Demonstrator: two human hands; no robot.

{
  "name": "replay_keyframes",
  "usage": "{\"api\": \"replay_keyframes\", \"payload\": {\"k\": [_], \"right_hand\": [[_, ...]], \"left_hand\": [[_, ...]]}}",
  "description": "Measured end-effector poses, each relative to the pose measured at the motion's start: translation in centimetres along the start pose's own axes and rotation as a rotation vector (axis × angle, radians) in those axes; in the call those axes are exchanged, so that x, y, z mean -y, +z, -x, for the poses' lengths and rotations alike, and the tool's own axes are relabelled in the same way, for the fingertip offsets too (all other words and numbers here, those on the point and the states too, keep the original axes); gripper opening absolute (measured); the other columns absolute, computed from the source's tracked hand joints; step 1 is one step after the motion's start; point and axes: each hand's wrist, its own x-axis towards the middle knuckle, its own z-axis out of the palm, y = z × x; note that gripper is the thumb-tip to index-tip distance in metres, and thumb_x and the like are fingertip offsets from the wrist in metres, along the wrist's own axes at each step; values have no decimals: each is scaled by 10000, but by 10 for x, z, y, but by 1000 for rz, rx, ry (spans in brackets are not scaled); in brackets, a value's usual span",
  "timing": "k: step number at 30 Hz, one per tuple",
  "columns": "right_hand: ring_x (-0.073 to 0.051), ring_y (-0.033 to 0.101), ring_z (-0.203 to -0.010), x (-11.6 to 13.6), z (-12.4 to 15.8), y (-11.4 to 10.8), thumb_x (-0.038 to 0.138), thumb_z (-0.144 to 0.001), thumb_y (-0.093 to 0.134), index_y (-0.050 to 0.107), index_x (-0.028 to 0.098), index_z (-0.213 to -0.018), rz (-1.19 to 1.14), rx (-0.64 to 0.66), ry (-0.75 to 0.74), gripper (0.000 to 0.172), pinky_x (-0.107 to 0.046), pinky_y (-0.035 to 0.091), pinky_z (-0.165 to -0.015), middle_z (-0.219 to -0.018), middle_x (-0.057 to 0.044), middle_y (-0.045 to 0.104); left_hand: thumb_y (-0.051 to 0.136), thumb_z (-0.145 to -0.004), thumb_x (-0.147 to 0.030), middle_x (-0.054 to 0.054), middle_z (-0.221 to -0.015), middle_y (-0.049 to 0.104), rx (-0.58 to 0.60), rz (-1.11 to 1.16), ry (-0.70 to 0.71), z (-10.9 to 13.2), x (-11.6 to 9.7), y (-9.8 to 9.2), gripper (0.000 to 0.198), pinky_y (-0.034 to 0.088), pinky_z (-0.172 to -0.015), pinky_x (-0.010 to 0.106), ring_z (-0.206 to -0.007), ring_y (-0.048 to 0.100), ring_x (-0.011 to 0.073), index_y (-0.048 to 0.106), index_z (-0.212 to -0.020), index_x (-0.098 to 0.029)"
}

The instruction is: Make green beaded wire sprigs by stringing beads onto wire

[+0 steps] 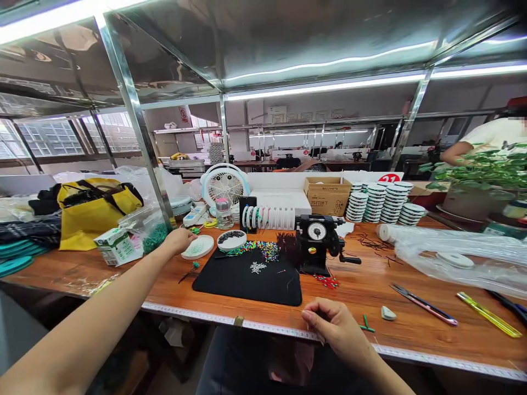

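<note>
- Room: beyond your station are rows of workbenches; a person in a pale shirt is past the desk's rear right corner.
- Overhead: a metal shelf spans your workspace; its post stands behind your left hand.
- Surface: your wooden desk carries a measuring tape along its front edge.
- Desk's left end: yellow bag.
- Desk's rear edge: fan, cardboard box and stacked spools.
- Desk's centre: black mat; a hand-cranked machine stands at its right edge, beyond your right hand.
- Desk's front right corner: snips and yellow cutter.
- Left hand: extended, fingers bent, at the white dish of pale beads, near the mat's rear left corner. You cannot tell whether anything is grasped.
- Right hand: curled at the desk's front edge, near the mat's front right corner, thumb meeting forefinger; any held item cannot be confirmed.
- Mat's middle: white bead pile, between your hands.
</note>
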Motion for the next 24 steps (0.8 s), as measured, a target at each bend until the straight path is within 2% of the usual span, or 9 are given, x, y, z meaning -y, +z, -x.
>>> {"api": "replay_keyframes", "payload": {"k": [4,7,8,10,11,12,15,18,24], "right_hand": [[-101,423,-528,2,1,-2,377,-818,554,598,152,-685,-7,-7,-3,265,-221,324,-507,-584,15,520],[-97,418,-515,5,3,-2,370,-819,552,590,154,-678,-7,-21,1,261,-218,322,-496,-580,18,517],[-99,424,-522,7,3,-2,368,-816,555,588,153,-673,-7,-26,-2,260,-217,325,-499,-579,18,519],[-105,440,-537,9,3,-2,364,-806,564,585,150,-666,-19,-38,-4,256,-217,335,-507,-573,17,525],[-108,447,-543,10,3,-2,361,-800,570,584,149,-662,-28,-45,-5,253,-218,341,-513,-571,16,529],[-110,454,-547,11,3,-1,358,-796,573,585,148,-661,-36,-52,-7,250,-219,347,-518,-572,15,535],[-113,469,-557,13,3,-1,348,-786,583,597,145,-656,-30,-80,-26,241,-221,359,-537,-578,10,552],[-112,475,-562,13,3,-2,332,-785,583,606,143,-649,-16,-97,-44,233,-219,358,-544,-580,10,560],[-104,478,-573,14,4,-4,285,-790,579,609,139,-639,21,-114,-87,212,-214,353,-558,-579,16,559]], "left_hand": [[532,-809,-349,104,-853,639,-147,65,79,20,-27,-2,220,373,-849,339,-951,545,254,625,-775,-153],[421,-854,-415,86,-908,627,-211,172,185,64,-70,16,303,381,-809,295,-903,540,232,606,-908,-180],[462,-830,-433,62,-853,636,-149,233,250,82,-86,26,279,395,-770,281,-829,555,217,620,-852,-205],[597,-744,-409,62,-811,647,238,377,443,112,-113,53,195,386,-761,293,-797,557,233,662,-778,-228],[615,-730,-383,62,-839,650,349,338,467,120,-124,68,179,378,-775,300,-828,561,241,676,-825,-243],[607,-733,-349,57,-851,650,399,265,435,124,-132,83,153,373,-785,304,-849,563,241,679,-826,-252],[620,-712,-254,80,-816,655,452,157,360,108,-147,124,102,389,-761,334,-831,578,249,679,-768,-193],[623,-748,-284,33,-692,626,543,63,300,80,-156,150,152,433,-697,341,-698,583,189,636,-698,-142],[576,-820,-333,1,-733,606,655,-10,213,65,-165,166,218,473,-647,307,-666,577,137,595,-748,-129]]}}
